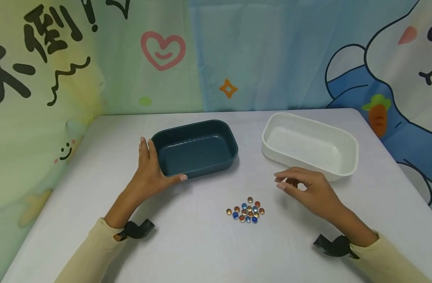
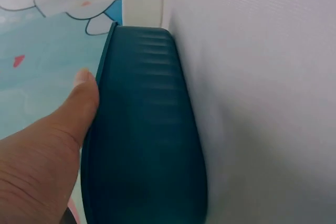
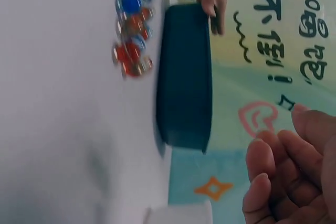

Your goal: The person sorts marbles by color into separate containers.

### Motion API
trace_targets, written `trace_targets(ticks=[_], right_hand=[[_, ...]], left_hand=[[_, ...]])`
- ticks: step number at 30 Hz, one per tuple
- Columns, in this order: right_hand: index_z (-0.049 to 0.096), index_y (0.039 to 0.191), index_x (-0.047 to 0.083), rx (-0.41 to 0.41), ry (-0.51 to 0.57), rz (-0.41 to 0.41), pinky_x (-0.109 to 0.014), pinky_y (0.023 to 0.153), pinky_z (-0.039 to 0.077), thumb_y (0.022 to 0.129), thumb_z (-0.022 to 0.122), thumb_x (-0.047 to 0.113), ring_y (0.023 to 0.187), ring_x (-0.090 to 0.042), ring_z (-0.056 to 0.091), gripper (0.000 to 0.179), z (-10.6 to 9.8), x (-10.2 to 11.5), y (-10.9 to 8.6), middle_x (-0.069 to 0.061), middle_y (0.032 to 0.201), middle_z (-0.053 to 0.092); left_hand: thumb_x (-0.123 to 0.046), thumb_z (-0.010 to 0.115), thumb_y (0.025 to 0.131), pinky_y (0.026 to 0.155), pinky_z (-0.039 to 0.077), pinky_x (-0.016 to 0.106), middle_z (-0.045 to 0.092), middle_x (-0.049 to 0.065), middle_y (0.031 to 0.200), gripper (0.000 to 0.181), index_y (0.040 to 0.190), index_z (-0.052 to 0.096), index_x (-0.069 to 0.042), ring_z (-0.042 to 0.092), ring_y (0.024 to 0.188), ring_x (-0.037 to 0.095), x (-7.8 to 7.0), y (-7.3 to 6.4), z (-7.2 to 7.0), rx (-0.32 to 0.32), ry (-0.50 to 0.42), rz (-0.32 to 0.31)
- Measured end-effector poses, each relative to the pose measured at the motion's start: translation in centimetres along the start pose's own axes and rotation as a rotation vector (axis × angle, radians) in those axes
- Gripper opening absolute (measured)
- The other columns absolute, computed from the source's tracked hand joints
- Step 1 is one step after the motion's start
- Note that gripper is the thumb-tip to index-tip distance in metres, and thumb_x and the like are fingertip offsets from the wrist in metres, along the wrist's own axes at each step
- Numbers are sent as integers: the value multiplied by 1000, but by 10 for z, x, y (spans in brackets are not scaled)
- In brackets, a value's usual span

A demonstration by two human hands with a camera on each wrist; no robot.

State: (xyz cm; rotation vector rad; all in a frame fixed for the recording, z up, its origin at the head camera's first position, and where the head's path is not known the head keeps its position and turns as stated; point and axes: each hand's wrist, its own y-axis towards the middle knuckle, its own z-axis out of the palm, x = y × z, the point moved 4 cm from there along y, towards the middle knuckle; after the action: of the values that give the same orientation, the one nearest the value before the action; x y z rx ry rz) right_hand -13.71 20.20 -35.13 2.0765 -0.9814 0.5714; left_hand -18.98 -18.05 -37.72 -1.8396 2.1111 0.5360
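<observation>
A dark teal rectangular tub [image 1: 198,169] stands on the table at left of centre, its inside bare. My left hand [image 1: 153,169] touches its near left corner, fingers straight along the left end and thumb [image 2: 81,100] against the near rim. To the right of several small glass beads [image 1: 249,212], my right hand [image 1: 308,192] hovers with loosely curled fingers and nothing between them. The beads, blue, amber and red-brown, lie in a loose cluster on the table; in the right wrist view the beads [image 3: 131,51] look blurred.
A white rectangular tub [image 1: 308,157] stands at the right, just beyond my right hand. Both tubs rest on a white-covered table [image 1: 202,251]. A printed cloth [image 1: 265,51] hangs behind the table's back edge.
</observation>
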Motion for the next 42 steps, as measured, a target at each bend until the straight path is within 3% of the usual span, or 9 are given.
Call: trace_targets(ticks=[6,16,25,34,42], right_hand=[[64,102,16,171,113,91,-22,56,44,79,65,9,68,-7,52,24,25,15,-3,3,90,63],[66,100,10,334,232,20,-20,50,42,81,64,13,62,-7,48,19,54,0,-21,4,88,63],[69,95,15,395,156,47,-18,52,42,81,64,15,63,-4,49,15,55,3,-29,8,88,63],[67,100,16,406,98,72,-18,52,42,80,65,20,64,-4,49,20,58,1,-34,10,90,62],[66,101,18,419,46,109,-18,56,43,79,66,22,67,-4,50,22,61,-1,-34,12,93,61]], left_hand=[[-72,61,54,97,20,49,-30,-1,138,131,137,-18,-8,-13,128,19,2,0,3,31,-98,-8],[-74,60,54,98,18,48,-32,-2,137,132,136,-19,-7,-11,128,20,4,0,7,72,-122,-50],[-71,62,54,96,22,49,-32,-5,136,131,137,-17,-7,-1,129,27,4,1,8,75,-170,-65],[-71,64,51,96,23,50,-26,-3,140,133,138,-12,-5,4,129,30,4,2,9,56,-180,-74],[-70,64,52,97,21,50,-23,-4,141,131,139,-10,-6,2,130,27,7,6,9,51,-184,-64]])
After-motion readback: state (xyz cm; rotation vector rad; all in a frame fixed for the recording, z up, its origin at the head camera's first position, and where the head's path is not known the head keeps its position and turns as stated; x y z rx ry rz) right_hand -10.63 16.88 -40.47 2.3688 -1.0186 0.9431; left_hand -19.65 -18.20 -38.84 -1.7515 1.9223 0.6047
